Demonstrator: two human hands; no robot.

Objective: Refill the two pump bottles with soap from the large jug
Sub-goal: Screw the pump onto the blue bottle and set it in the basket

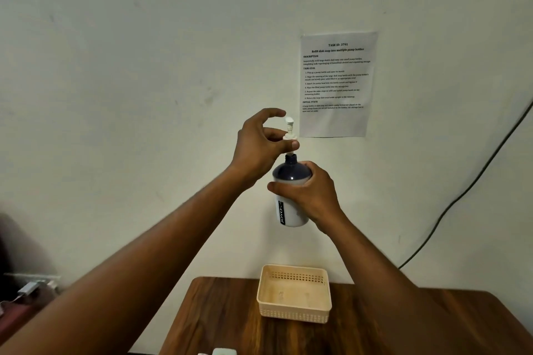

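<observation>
- Starting over on the far left, there was some blurry clutter [27,291] low down by the wall, too fuzzy to tell what it was.
- The left hand [259,147] was up in the air in front of the wall, pinching the white pump head [289,132] at its collar with thumb and fingers, the other fingers curled loosely above it.
- The pump head sat just above the open neck of the pump bottle [291,196], basically lined up with it; couldn't tell if the tube was in the neck or not.
- That bottle was white with a dark top and a dark label strip, held upright well above the table [219,314].
- The right hand [311,193] was wrapped around the bottle's body, gripping it firmly.
- Below them, a cream plastic basket [294,311] sat on the wooden table near the wall.
- A printed task sheet [337,83] was stuck on the wall just right of the hands.
- Further right, a dark cable [467,190] ran down the wall.
</observation>
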